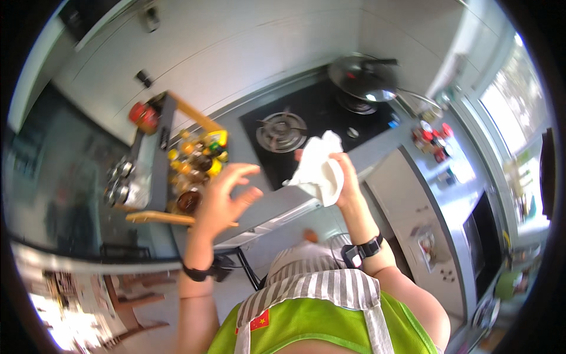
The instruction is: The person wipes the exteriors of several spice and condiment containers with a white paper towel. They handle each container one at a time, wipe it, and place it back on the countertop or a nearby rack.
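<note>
A crumpled white cloth (322, 170) is in my right hand (349, 177), held above the front edge of a black glass gas hob (305, 119). Part of my right fingers is hidden behind the cloth. My left hand (227, 199) is raised and empty, its fingers apart and curved. It hovers in front of several seasoning bottles (190, 155) that stand on the counter inside a wooden-edged rack (190, 113). The near burner (281, 132) is bare, with its metal pan support showing.
A lidded wok (362, 77) sits on the far burner, its handle (420, 98) pointing right. Small red-topped jars (433, 139) stand on the right counter (446, 177). On the rack's top are a red-lidded jar (143, 117) and metal-topped containers (121, 179). A wooden board (161, 217) juts out at left.
</note>
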Motion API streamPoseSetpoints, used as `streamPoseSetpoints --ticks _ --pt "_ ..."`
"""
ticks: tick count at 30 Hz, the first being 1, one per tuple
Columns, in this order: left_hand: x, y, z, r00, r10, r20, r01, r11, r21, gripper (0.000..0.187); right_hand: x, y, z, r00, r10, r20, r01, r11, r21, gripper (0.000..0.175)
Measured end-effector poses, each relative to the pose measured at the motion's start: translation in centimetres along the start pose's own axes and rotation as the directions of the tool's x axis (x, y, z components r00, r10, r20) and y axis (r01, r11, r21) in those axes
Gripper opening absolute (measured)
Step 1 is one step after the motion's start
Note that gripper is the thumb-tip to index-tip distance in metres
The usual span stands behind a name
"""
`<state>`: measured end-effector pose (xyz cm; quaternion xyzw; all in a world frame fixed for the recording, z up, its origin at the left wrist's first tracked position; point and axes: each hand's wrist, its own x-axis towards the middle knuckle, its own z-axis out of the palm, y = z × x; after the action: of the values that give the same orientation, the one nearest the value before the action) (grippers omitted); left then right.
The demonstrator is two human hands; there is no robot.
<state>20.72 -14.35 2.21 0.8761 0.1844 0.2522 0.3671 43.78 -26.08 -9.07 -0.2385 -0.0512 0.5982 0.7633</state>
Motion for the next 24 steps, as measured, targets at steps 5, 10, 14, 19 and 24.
streamPoseSetpoints --ticks 5,10,14,19,24 --pt "1.9 -1.4 12.6 0.972 -0.161 0.169 0.200 0.949 -0.244 0.052 -4.1 0.0 -2.1 0.987 -0.146 -0.062 0.143 0.988 -0.054 0.042" --pt "3.6 -0.6 18.2 0.971 -0.228 0.069 0.236 0.879 -0.415 0.019 -8.0 -4.2 -4.7 0.970 -0.195 -0.145 0.109 0.883 -0.457 0.036" --pt "6.0 0.9 21.4 0.985 -0.053 0.166 0.092 0.967 -0.236 0.018 -10.3 -8.7 -7.8 0.959 -0.254 -0.126 0.113 0.749 -0.653 0.033" --pt "10.4 3.7 28.0 0.942 -0.080 0.327 0.185 0.935 -0.302 0.024 -11.9 -15.3 -11.4 0.911 -0.361 -0.201 0.055 0.588 -0.807 0.031" --pt "17.1 6.7 37.3 0.942 -0.037 0.335 0.236 0.781 -0.578 0.032 -15.4 -23.9 -17.4 0.734 -0.580 -0.353 0.019 0.537 -0.843 0.027"
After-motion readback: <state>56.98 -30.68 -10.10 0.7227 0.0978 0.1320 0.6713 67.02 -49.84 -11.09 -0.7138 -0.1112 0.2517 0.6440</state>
